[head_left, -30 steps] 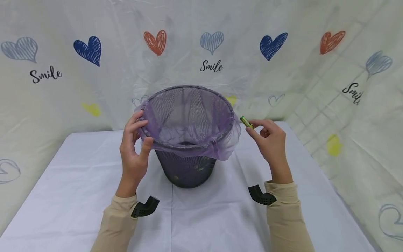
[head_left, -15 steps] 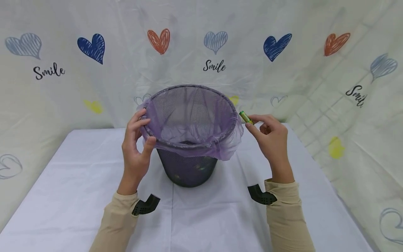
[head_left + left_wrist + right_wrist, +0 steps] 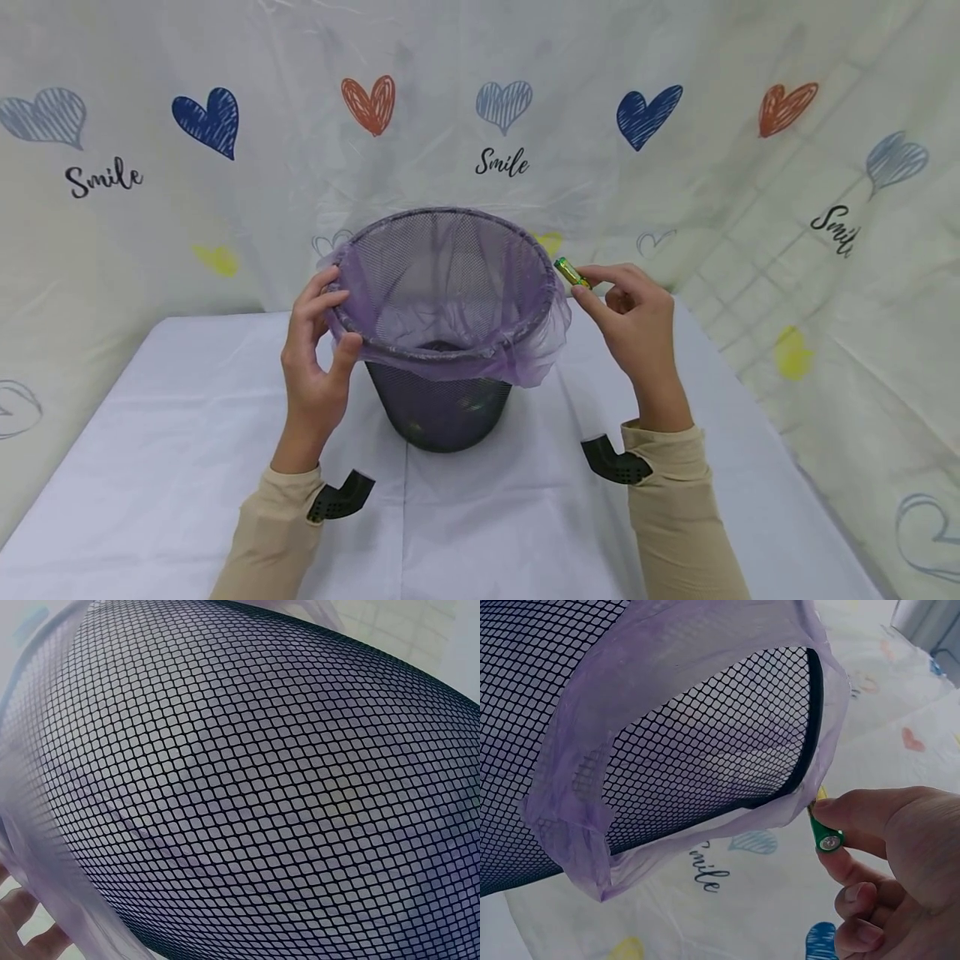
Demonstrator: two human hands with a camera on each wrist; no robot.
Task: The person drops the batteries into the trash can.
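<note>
A black mesh wastebasket (image 3: 442, 421) stands on the table, lined with a thin purple bin bag (image 3: 534, 362) folded over its rim. My left hand (image 3: 315, 387) holds the basket's rim at the left, fingers over the edge and thumb at the front. In my right hand (image 3: 637, 333), thumb and fingers pinch a green and yellow battery (image 3: 572, 273) just outside the right rim. The right wrist view shows the flat metal end of this battery (image 3: 829, 841), close to the bag's edge. Basket mesh (image 3: 247, 772) fills most of the left wrist view.
The table (image 3: 480, 533) is covered with a white cloth. Behind it hangs a pale curtain (image 3: 435, 42) printed with hearts and the word Smile. Black curved wrist mounts (image 3: 341, 497) stick out inward from both beige sleeves (image 3: 678, 508).
My right hand has moved slightly left and up, bringing the battery nearer the basket's rim. The left hand keeps its place on the rim. The head view has shifted a little.
</note>
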